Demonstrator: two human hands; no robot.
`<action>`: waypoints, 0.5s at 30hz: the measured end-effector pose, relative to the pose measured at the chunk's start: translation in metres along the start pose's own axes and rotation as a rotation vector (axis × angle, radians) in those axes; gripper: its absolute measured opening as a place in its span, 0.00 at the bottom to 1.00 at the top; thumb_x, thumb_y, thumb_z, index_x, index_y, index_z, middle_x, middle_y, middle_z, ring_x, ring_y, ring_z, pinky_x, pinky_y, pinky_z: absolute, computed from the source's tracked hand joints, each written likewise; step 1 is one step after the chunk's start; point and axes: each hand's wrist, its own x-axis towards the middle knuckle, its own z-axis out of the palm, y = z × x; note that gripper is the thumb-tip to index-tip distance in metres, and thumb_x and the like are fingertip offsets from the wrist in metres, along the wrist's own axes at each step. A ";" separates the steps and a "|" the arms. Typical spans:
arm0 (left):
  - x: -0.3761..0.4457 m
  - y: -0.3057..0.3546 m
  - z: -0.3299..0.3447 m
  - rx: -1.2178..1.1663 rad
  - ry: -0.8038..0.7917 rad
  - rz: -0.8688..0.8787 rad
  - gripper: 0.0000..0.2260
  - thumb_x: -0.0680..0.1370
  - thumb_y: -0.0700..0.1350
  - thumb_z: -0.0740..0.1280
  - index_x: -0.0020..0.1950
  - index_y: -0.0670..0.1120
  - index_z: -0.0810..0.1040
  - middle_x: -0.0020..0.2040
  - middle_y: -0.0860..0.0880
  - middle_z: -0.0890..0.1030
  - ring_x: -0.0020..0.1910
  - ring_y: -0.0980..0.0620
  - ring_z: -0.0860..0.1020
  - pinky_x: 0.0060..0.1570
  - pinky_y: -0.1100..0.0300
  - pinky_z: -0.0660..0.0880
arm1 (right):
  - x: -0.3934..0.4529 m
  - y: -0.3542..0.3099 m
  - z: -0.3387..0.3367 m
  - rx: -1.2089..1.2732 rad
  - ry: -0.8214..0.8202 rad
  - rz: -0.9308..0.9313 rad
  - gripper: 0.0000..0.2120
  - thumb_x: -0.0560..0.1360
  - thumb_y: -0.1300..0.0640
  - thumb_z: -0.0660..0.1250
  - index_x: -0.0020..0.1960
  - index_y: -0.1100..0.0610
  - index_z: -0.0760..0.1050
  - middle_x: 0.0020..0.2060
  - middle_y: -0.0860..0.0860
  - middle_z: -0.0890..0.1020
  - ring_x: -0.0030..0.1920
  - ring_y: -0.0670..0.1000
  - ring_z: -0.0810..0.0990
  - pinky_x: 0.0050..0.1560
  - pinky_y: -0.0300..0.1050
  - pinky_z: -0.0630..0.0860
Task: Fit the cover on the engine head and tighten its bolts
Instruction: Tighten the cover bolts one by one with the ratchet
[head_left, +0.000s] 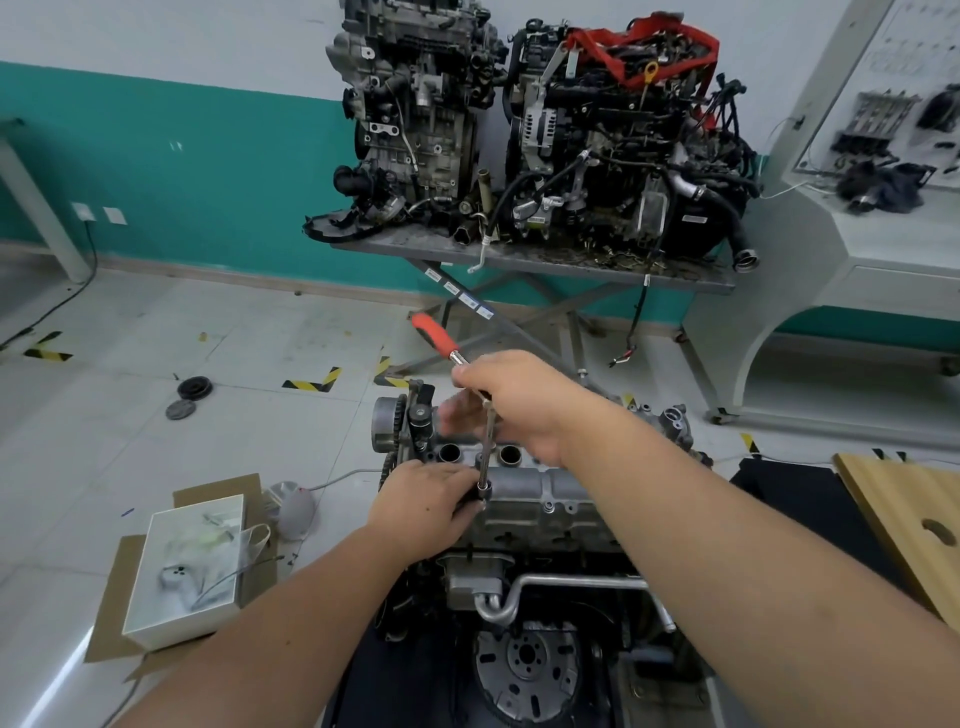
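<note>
The grey metal cover (535, 493) lies on top of the engine head (540, 535) in front of me, with round plug wells showing at its far side. My right hand (519, 405) grips the shaft of a ratchet wrench with a red handle (432, 336). A long extension (485, 457) runs down from it to a socket (485, 488) seated at the cover's near left edge. My left hand (423, 501) rests on that corner of the cover with its fingers curled at the socket's base. The bolt under the socket is hidden.
Two other engines (545, 130) stand on a grey lift table (545, 260) at the back. A white box on cardboard (187, 571) lies on the floor to my left. A wooden board (904, 525) is at the right, and a flywheel (527, 670) faces me below the head.
</note>
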 end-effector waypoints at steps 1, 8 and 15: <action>0.000 -0.001 0.001 0.004 -0.002 -0.001 0.08 0.75 0.55 0.66 0.48 0.53 0.78 0.43 0.57 0.83 0.40 0.53 0.81 0.34 0.59 0.67 | 0.000 0.005 0.004 0.179 -0.023 0.014 0.07 0.82 0.58 0.60 0.48 0.59 0.73 0.36 0.54 0.85 0.41 0.56 0.85 0.54 0.51 0.79; -0.001 -0.005 0.009 0.029 -0.044 -0.026 0.12 0.75 0.58 0.61 0.46 0.51 0.78 0.41 0.57 0.81 0.38 0.53 0.79 0.34 0.58 0.64 | 0.016 0.037 0.024 0.780 0.315 -0.202 0.11 0.80 0.57 0.67 0.39 0.51 0.72 0.36 0.49 0.81 0.42 0.50 0.79 0.41 0.40 0.76; -0.001 -0.008 0.011 -0.079 -0.095 -0.039 0.17 0.79 0.58 0.58 0.60 0.50 0.77 0.47 0.55 0.82 0.44 0.53 0.80 0.45 0.57 0.76 | 0.022 0.062 -0.003 -0.970 0.670 -0.998 0.17 0.69 0.70 0.70 0.56 0.59 0.83 0.54 0.53 0.83 0.57 0.58 0.80 0.57 0.54 0.73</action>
